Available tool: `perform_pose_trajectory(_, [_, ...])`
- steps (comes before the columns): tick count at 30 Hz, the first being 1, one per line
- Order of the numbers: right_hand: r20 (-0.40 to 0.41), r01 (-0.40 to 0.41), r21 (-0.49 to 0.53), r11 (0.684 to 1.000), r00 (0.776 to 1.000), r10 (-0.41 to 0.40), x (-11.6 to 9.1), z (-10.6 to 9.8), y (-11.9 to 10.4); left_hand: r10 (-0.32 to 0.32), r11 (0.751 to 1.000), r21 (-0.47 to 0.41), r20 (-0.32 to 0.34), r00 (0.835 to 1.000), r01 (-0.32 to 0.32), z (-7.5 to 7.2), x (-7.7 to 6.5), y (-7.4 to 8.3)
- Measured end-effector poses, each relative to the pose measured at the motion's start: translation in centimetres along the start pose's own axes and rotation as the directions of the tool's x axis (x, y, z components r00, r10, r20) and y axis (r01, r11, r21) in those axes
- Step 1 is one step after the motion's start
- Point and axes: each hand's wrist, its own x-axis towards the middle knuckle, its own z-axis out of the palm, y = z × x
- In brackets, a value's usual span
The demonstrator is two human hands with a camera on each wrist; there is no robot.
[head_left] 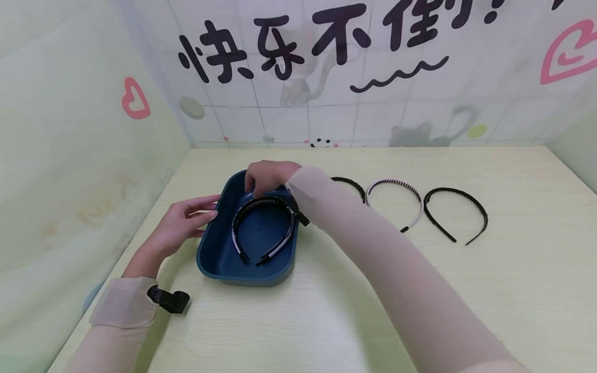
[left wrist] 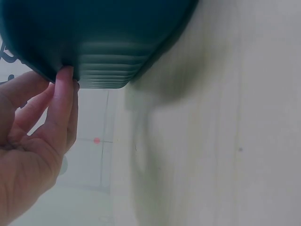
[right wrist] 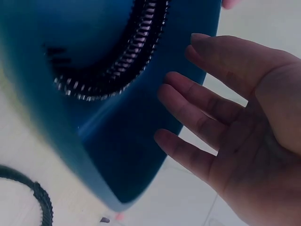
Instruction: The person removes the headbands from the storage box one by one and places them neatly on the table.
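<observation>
A dark blue plastic bin (head_left: 275,280) stands on the table at left centre, with several toothed headbands (head_left: 237,220) stacked in it, some black and some white-edged. Over the bin's far end is my right hand (head_left: 268,175), its fingers loosely spread and holding nothing in the right wrist view. The headbands (right wrist: 141,42) lie beyond its fingertips in that view. My left hand (head_left: 179,225) is at the bin's left side. Its fingertips touch the outer wall (left wrist: 108,61) in the left wrist view, the fingers (left wrist: 61,101) being fairly straight.
Right of the bin lie three more headbands in a row: a black one (head_left: 350,181) partly hidden by my right arm, a white-and-black one (head_left: 418,199), and a black one (head_left: 482,212) farthest right. A printed cloth (head_left: 326,119) rises behind the table.
</observation>
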Motion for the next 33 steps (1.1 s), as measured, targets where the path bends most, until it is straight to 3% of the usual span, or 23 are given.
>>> perform_pose_trajectory(21, [0.065, -0.03, -0.045, 0.999, 0.997, 0.033, 2.1, 0.8, -2.1, 0.008, 1.0, -0.009, -0.013, 1.0, -0.008, 0.0, -0.1, 0.1])
perform_pose_trajectory(33, [0.051, -0.084, 0.021, 0.996, 0.995, 0.083, 2.1, 1.1, -2.1, 0.003, 1.0, -0.017, -0.018, 1.0, -0.003, 0.0, 0.2, -0.2])
